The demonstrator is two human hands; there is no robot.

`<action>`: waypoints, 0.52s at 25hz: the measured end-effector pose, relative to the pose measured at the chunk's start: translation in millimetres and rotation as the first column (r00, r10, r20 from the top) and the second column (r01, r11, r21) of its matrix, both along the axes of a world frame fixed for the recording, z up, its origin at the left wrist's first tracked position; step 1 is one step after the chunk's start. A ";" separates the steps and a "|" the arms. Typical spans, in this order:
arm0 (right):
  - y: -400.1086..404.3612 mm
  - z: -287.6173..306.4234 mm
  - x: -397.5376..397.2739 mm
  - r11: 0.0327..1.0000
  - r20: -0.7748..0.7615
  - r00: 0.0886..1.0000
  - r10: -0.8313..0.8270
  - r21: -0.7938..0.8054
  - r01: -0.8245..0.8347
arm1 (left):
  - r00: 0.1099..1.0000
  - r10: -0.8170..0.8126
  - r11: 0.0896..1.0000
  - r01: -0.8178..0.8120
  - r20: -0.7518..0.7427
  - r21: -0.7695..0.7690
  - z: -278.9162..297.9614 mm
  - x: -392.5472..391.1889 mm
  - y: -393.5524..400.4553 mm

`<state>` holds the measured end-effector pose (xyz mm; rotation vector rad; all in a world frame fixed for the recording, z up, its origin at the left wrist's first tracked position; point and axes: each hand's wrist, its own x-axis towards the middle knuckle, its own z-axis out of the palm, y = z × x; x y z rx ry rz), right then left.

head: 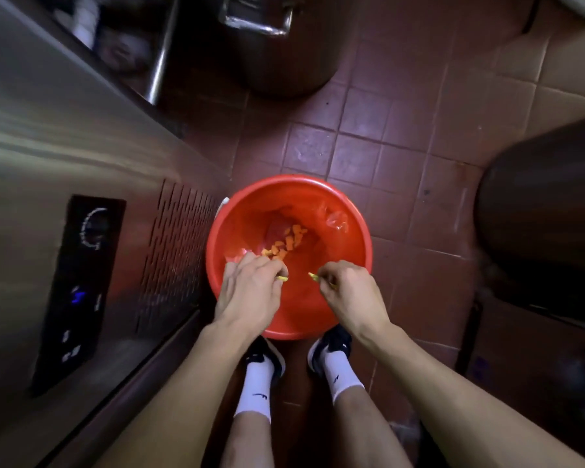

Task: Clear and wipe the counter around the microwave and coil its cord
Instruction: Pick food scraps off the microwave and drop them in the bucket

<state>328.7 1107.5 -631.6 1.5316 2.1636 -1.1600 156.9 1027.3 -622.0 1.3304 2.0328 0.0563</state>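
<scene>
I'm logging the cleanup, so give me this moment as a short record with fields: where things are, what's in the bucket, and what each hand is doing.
place: tiled floor, steel unit on the person's left
bucket: red, on the floor in front of the shoes
contents: orange pieces, clear plastic wrap
left hand: over the bucket, pinches a small yellow scrap
right hand: over the bucket, pinches another yellow bit
pot: large, metal, standing beyond the bucket
microwave, cord: not in view
</scene>
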 end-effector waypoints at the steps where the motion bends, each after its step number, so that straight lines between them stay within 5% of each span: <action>1: 1.3 -11.1 -1.2 1.000 -0.005 1.000 -0.001 0.000 0.001 | 1.000 -0.026 1.000 0.026 -0.009 -0.001 -9.9 -1.1 1.4; 13: 10.4 -52.6 -3.5 0.997 -0.028 0.998 -0.052 -0.055 0.050 | 0.995 -0.096 0.995 0.096 -0.009 -0.022 -47.8 -9.1 18.7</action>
